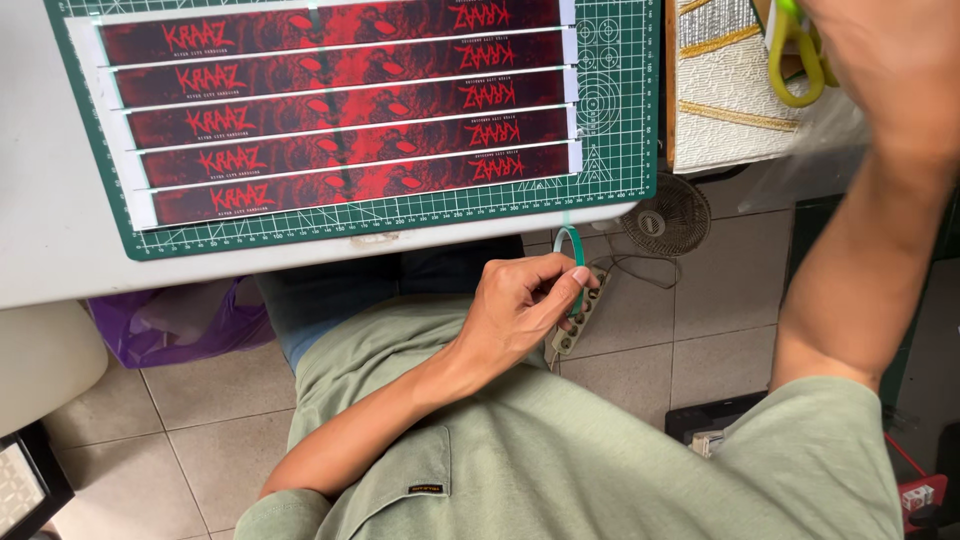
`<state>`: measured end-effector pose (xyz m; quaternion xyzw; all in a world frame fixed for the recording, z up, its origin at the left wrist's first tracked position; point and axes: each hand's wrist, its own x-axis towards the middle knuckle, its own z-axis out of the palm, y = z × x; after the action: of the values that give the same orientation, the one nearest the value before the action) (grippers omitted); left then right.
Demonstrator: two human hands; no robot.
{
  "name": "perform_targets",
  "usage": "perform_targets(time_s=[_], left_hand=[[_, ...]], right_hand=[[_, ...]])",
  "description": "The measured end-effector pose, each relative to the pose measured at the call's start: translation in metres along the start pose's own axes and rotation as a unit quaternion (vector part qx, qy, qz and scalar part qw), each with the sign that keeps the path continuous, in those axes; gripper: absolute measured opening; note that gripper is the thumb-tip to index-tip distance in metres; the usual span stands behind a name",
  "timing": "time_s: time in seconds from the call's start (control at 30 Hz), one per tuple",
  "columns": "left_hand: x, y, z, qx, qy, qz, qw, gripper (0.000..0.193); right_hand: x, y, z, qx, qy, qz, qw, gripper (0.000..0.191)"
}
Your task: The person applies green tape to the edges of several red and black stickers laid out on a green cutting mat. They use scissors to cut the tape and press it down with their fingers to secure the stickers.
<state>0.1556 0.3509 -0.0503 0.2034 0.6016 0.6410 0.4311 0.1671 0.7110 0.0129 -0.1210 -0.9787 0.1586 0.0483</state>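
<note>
Tape roll, a thin green ring, sits clenched in our left hand at frame centre, below the counter edge.
Our right hand, upper right, touches the yellow-green scissors; we cannot tell whether its grip is closed. Five red strips lie on the green cutting mat.

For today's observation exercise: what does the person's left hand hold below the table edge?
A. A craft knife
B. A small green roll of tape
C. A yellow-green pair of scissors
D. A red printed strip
B: the left hand pinches a small green roll of tape just below the table edge; the scissors are up by the right hand.
</note>
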Motion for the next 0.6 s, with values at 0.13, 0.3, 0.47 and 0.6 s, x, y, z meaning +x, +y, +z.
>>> perform_targets(time_s=[0.13,0.3,0.47,0.6], left_hand=[[0.001,-0.004,-0.002,0.004,-0.007,0.005,1.000,0.028],[0.001,-0.004,-0.003,-0.025,-0.015,-0.015,0.999,0.029],[0.000,0.001,-0.004,-0.023,-0.017,-0.022,0.999,0.028],[0.001,0.004,-0.007,-0.009,-0.017,-0.014,1.000,0.029]], right_hand=[[-0.029,-0.026,-0.012,0.167,-0.052,-0.030,0.984,0.016],[-0.061,-0.074,0.007,-0.012,-0.058,-0.123,0.991,0.035],[-0.073,-0.099,0.018,-0.068,-0.086,-0.118,0.987,0.042],[-0.077,-0.110,0.015,-0.133,-0.041,-0.158,0.978,0.057]])
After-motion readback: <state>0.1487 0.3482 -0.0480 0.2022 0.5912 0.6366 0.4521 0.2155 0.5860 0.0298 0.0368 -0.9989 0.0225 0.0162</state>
